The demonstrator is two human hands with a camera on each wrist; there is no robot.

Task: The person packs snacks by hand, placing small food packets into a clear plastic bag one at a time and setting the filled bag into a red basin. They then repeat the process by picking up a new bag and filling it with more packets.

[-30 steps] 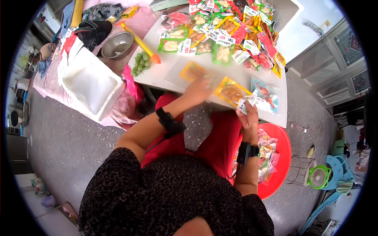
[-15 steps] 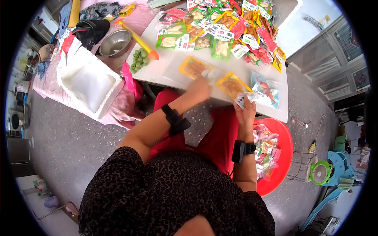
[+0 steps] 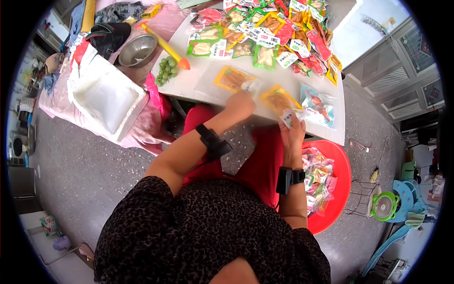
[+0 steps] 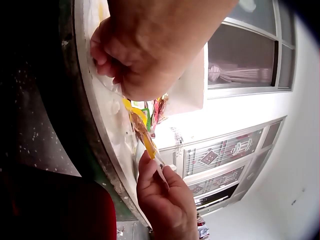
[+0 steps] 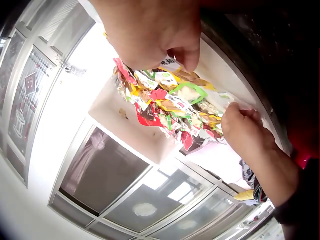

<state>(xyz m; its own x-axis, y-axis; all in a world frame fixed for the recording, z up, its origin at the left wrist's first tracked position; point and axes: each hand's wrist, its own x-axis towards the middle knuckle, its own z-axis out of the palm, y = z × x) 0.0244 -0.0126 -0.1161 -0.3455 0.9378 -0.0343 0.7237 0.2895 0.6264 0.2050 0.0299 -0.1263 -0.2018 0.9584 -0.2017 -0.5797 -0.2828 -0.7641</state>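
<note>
Right hand pinches a yellow-edged packet over a bench, right of centre.
Its grip holds the white end; the left hand, mid-frame, has its grip curled on clear plastic.

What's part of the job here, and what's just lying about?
Likely the job:
yellow-edged packet pinched by the right hand
clear plastic at the left hand
heaped packets
red tub

Seemingly lying about:
green grapes
metal bowl
yellow tube

Leopard-print top, red trousers, black wrist cameras.
</note>
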